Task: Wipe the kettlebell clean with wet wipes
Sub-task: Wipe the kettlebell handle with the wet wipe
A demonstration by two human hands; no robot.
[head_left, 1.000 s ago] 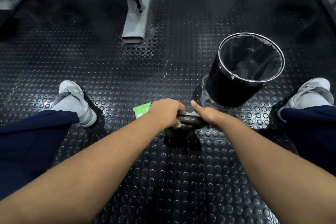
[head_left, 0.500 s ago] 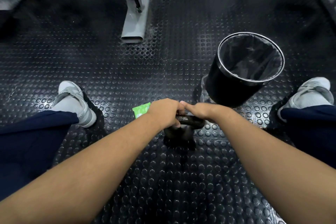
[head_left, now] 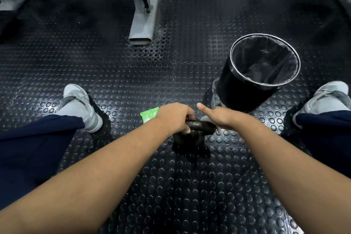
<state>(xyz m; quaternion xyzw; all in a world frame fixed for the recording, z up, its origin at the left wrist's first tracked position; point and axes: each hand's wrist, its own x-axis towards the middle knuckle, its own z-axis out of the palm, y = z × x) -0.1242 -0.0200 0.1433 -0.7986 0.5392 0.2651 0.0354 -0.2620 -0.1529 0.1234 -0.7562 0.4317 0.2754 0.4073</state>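
Floor [head_left: 171, 186]: black studded rubber, both my forearms stretched out over it. Kettlebell [head_left: 197, 125] stands on the floor between my feet, handle up. Left hand [head_left: 175, 118]: fingers [head_left: 190, 115] curled round the left end of the handle, clamped. Right hand [head_left: 218, 118] lies over the right end, thumb straight, pointing away from me. White wipe [head_left: 206, 118] shows from under it against the handle; the other fingers are hidden, so I cannot tell whether they are curled. Green wipe packet [head_left: 150, 115] lies flat just beyond the left hand. Grey shoes, left [head_left: 79, 104] and right [head_left: 326, 99]. Black lined bin [head_left: 245, 89] stands beyond the right hand. Grey machine foot [head_left: 144, 24] is farthest.
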